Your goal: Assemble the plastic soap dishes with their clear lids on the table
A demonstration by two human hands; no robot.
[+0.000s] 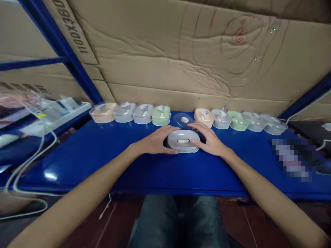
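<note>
Grey case (183,141) at frame centre on blue counter (90,155), cupped by left hand (157,140) and right hand (210,139), both curled against its sides. Row of pastel cases (160,115) just behind. Risk: slip on glossy surface, knocking dark blue case (182,120) directly behind.

Dim, soft-focus view, glare spot on blue table (77,162), wide-angle bending at edges.

9 pastel boxes (161,115) along cardboard wall (181,62); white cables (31,151) left.
</note>
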